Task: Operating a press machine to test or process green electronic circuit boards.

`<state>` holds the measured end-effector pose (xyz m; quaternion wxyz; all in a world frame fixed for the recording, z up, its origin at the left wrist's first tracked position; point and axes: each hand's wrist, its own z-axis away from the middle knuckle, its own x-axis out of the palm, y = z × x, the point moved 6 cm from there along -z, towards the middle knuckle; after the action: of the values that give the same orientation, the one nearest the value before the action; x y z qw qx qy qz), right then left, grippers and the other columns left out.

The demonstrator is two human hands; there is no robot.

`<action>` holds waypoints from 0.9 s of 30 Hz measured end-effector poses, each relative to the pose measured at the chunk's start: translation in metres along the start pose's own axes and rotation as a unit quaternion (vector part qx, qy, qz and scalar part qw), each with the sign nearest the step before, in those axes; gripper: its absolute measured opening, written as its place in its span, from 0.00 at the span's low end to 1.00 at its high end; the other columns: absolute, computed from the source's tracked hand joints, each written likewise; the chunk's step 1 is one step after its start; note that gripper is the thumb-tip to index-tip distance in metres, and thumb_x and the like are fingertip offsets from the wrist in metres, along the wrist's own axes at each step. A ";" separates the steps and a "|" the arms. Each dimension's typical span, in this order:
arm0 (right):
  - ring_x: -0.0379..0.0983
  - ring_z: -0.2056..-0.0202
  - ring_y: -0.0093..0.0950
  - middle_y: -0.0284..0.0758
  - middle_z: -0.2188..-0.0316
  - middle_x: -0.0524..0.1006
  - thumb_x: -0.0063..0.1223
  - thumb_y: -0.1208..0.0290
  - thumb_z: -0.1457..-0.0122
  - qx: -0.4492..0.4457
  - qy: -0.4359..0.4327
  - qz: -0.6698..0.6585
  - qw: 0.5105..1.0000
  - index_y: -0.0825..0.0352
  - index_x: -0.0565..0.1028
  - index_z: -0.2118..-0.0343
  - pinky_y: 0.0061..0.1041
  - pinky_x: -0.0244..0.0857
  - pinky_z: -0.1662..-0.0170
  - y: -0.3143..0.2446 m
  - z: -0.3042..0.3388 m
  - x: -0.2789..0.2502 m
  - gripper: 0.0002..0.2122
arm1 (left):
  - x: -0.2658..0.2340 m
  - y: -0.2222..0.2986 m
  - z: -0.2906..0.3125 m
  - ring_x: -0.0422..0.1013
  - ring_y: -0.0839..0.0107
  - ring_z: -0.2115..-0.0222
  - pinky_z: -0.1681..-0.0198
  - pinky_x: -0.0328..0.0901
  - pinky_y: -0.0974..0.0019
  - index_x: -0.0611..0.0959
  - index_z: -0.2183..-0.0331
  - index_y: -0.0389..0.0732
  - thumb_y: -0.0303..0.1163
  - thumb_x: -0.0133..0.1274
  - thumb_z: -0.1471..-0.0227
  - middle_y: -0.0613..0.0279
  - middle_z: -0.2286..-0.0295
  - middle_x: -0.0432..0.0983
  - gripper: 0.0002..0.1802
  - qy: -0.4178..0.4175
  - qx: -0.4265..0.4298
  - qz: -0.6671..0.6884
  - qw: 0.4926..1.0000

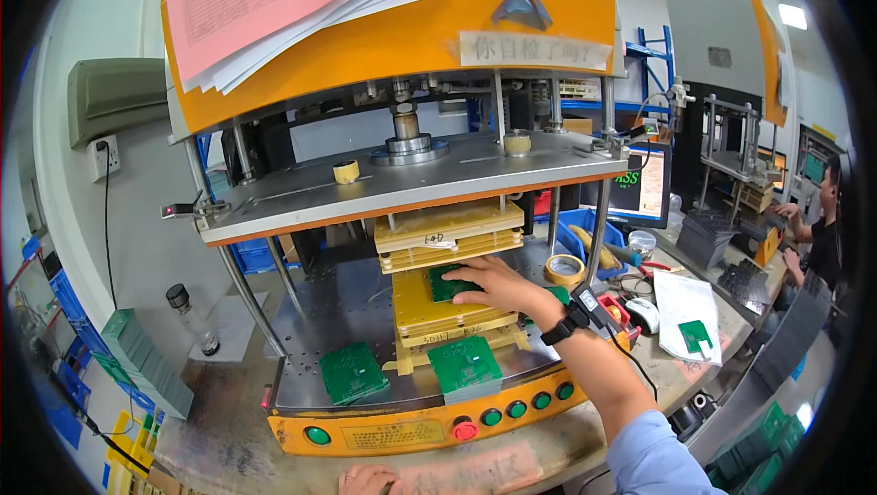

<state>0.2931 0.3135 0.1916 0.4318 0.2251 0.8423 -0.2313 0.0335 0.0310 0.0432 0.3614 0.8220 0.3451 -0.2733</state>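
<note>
My right hand [501,285] reaches in under the press's upper plate, its thumb and fingers on the right edge of a green circuit board [444,284]. That board is over the yellow lower test fixture [416,309]; whether it lies flat there is hard to tell. The yellow upper fixture [448,226] hangs just above. My left hand [368,479] rests on the bench's front edge, fingers lying on the surface, partly cut off by the frame. Stacked green boards [466,365] stand before the fixture, and more green boards [353,373] lie to their left.
Steel posts [598,230] flank the fixture. Along the front panel sit a red button [465,428] and several green ones. To the right are a tape roll [565,268], a mouse [644,315], papers [687,317] and a monitor [630,186]. A co-worker [822,221] sits far right.
</note>
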 end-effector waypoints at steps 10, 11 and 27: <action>0.56 0.36 0.42 0.40 0.37 0.64 0.54 0.46 0.42 0.005 -0.045 0.006 0.999 0.56 0.75 0.45 0.40 0.48 0.35 0.003 -0.008 0.005 0.26 | 0.003 -0.013 0.003 0.71 0.48 0.63 0.57 0.65 0.51 0.80 0.70 0.38 0.31 0.57 0.48 0.50 0.67 0.77 0.07 0.049 -0.076 0.028 0.996; 0.55 0.35 0.42 0.40 0.37 0.64 0.54 0.45 0.42 0.012 -0.050 0.008 0.999 0.55 0.75 0.45 0.40 0.46 0.35 0.001 -0.008 0.004 0.26 | 0.003 -0.012 0.003 0.71 0.48 0.63 0.57 0.65 0.51 0.80 0.70 0.38 0.31 0.58 0.48 0.49 0.67 0.77 0.07 0.045 -0.078 0.027 0.996; 0.52 0.33 0.41 0.40 0.36 0.62 0.50 0.39 0.42 -0.013 -0.048 0.127 0.991 0.52 0.70 0.39 0.48 0.38 0.33 -0.024 0.002 -0.005 0.31 | -0.005 -0.009 -0.006 0.69 0.48 0.64 0.59 0.64 0.51 0.80 0.70 0.38 0.31 0.57 0.47 0.49 0.68 0.76 0.07 0.051 -0.063 0.018 0.997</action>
<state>0.2835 0.2925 0.1995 0.5005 0.3132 0.7882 -0.1737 0.0252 0.0382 0.0463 0.3994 0.8166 0.3648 -0.2016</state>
